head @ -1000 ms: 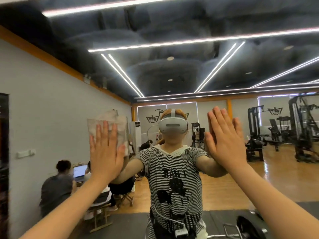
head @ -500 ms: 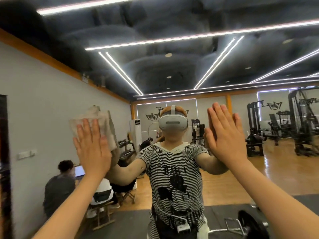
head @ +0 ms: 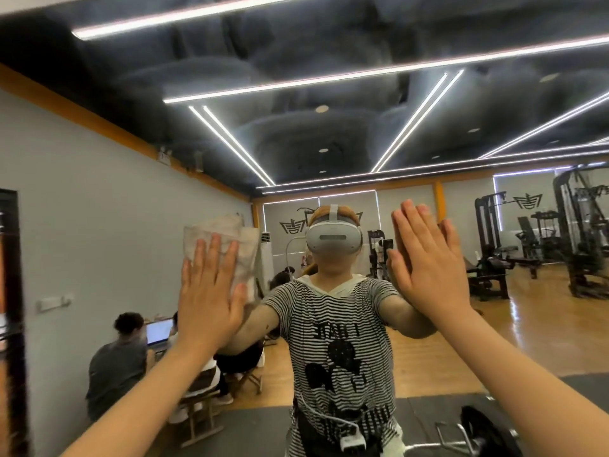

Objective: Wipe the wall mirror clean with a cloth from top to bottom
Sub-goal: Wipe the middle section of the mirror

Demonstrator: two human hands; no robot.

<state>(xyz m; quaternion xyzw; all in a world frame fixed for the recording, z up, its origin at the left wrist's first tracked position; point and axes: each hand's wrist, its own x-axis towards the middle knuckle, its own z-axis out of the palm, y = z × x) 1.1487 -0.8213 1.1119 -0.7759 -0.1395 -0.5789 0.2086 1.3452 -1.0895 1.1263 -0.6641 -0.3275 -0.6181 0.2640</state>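
The left hand (head: 211, 301), fingers spread, presses the cloth (head: 224, 245) flat against the mirror (head: 99, 209) for full contact; the right hand (head: 428, 268), flat, braces beside it.

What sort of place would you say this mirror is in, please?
Most likely a gym: weight machines on a wooden floor, a barbell plate on dark matting, all reflected in the wall mirror.

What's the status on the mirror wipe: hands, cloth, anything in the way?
Left hand flat, fingers straight, pressing cloth to the mirror. Right hand flat on the glass, holding nothing. Nothing seen between cloth and glass.
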